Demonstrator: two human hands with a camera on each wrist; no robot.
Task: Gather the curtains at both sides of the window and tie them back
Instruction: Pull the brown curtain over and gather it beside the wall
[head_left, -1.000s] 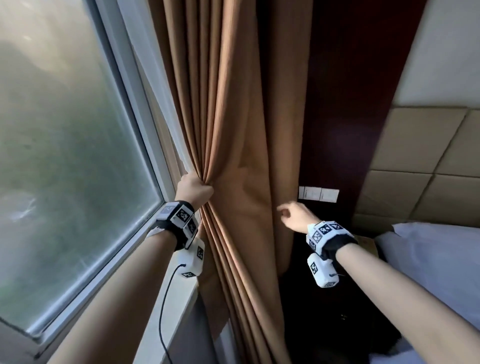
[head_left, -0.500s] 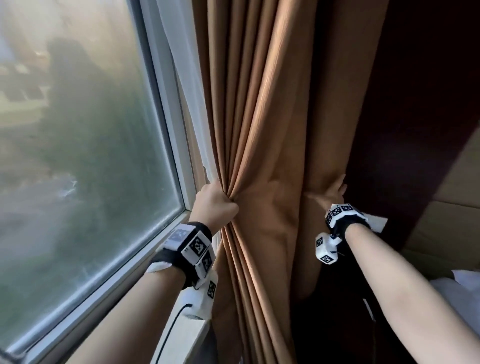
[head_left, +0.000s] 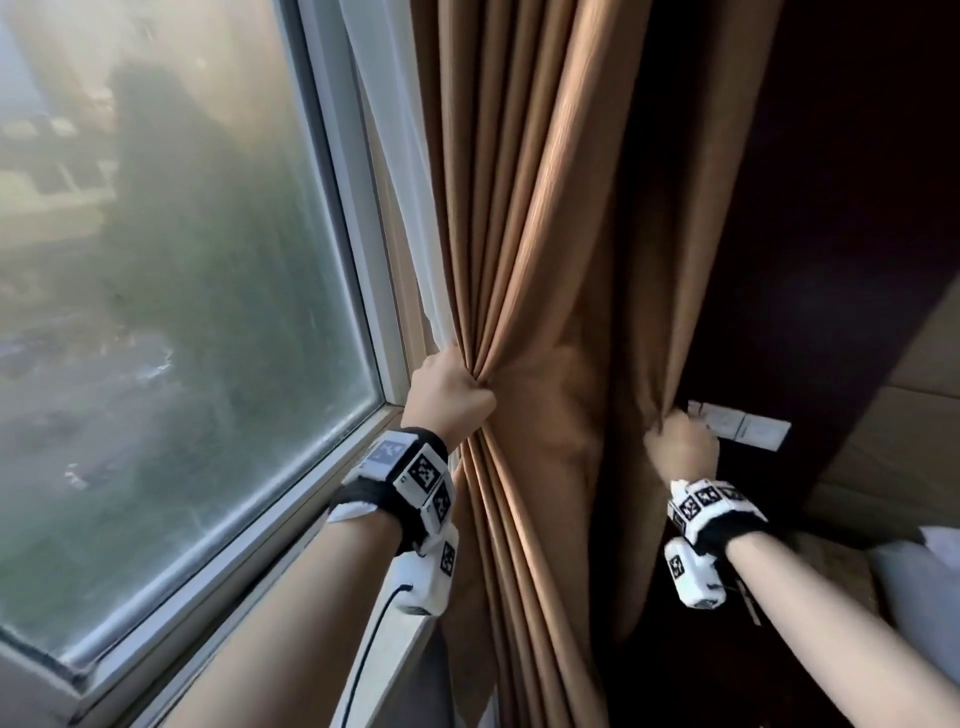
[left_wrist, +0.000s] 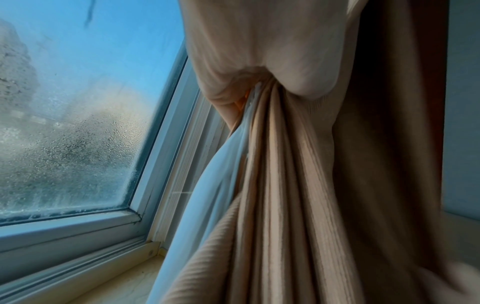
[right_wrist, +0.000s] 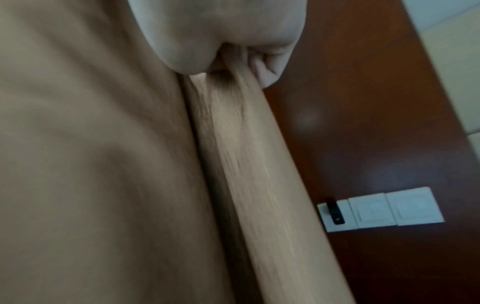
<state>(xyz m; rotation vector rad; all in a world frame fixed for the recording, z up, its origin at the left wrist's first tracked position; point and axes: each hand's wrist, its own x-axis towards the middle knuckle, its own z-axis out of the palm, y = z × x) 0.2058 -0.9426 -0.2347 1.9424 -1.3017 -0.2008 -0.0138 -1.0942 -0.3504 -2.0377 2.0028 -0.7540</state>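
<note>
A tan ribbed curtain (head_left: 540, 249) hangs at the window's right side, with a thin white sheer (head_left: 400, 171) behind it against the frame. My left hand (head_left: 449, 389) grips a bunch of its folds, sheer included, at sill height; the left wrist view shows the pleats (left_wrist: 280, 164) fanning out below the fist (left_wrist: 262, 61). My right hand (head_left: 678, 447) grips the curtain's right edge near the dark wall. In the right wrist view the fingers (right_wrist: 262, 67) curl round that narrow edge fold (right_wrist: 249, 144). No tie-back is in view.
The misted window pane (head_left: 182, 312) and its white frame (head_left: 358, 218) fill the left, with the sill (left_wrist: 124, 288) below. A white switch plate (head_left: 743, 428) sits on the dark wood wall panel (head_left: 831, 208) just right of my right hand. A pale pillow or bedding (head_left: 919, 566) lies lower right.
My right hand reached to the curtain's right edge, closed on it and pulled it slightly down and left, uncovering the switch plate. My left hand kept its grip on the folds.
</note>
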